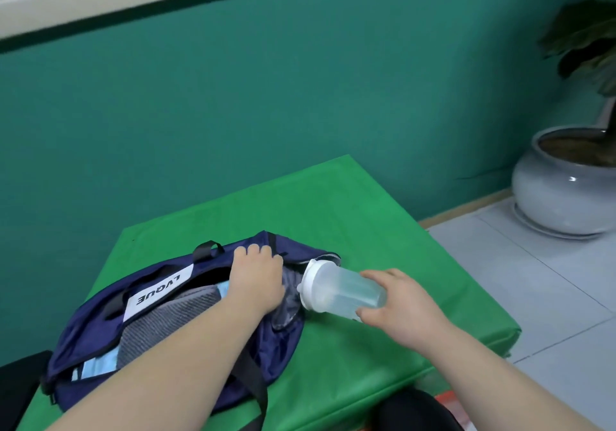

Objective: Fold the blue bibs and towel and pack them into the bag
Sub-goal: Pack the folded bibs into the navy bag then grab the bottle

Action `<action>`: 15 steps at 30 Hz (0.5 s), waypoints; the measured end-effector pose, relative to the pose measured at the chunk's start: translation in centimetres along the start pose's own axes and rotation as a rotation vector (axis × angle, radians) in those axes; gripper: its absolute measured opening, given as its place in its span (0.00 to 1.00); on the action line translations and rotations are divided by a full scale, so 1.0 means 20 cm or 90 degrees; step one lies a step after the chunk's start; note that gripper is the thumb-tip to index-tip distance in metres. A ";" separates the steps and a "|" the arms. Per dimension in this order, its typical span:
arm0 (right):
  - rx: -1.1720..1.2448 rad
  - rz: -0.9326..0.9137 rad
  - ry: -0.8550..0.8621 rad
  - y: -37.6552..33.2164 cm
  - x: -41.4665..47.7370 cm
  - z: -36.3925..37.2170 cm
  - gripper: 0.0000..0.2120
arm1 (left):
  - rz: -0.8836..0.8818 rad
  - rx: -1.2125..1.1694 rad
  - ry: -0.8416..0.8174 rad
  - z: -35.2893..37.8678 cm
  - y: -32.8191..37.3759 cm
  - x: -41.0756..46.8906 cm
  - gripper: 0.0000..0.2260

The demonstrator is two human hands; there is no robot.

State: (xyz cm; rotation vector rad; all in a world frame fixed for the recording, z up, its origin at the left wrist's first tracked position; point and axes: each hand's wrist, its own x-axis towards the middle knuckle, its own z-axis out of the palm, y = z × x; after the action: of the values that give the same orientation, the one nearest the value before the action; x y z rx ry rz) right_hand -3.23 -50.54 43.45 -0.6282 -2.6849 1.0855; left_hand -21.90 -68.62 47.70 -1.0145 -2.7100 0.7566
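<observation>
A: Logging hands. The left hand (256, 277) is pressing down, fingers curled over the far edge of the bag (173, 324), holding the side pocket (290, 300) open. The right hand (396, 304) is wrapping around the base end of a clear bottle (343, 290), gripping it firmly.

B: Bottle orientation?

A: It is lying nearly flat, long axis running from the right hand toward the left hand, white lid (310, 284) leading. The lid is sitting just at the pocket mouth, directly beside the left hand's knuckles (touching or not, cannot tell).

B: And the folded things?

A: The grey towel (166, 320) and the blue bibs (96, 365) are already lying inside the main opening, under the left forearm, nearer that arm than the right.

B: So what is the next move turning on?

A: My judgement: keeping the bottle's axis lining up with the pocket, which is opening toward the right hand. The green table (366, 217) is supporting everything
</observation>
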 end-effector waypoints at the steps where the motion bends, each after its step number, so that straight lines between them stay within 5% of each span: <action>1: -0.004 -0.003 -0.002 0.00 0.01 0.01 0.33 | -0.009 0.013 0.000 0.00 0.01 0.02 0.19; 10: -0.009 -0.026 0.002 0.00 0.04 0.12 0.33 | -0.013 0.163 -0.068 0.06 0.05 0.14 0.08; 15: -0.021 -0.030 0.004 -0.01 0.04 0.13 0.33 | -0.020 0.095 -0.067 0.05 0.05 0.15 0.06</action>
State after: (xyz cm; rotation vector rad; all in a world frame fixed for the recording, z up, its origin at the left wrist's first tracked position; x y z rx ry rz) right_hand -4.78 -52.01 41.81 -0.5697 -2.7037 1.0279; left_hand -23.92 -66.38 46.22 -0.9202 -2.7005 1.0161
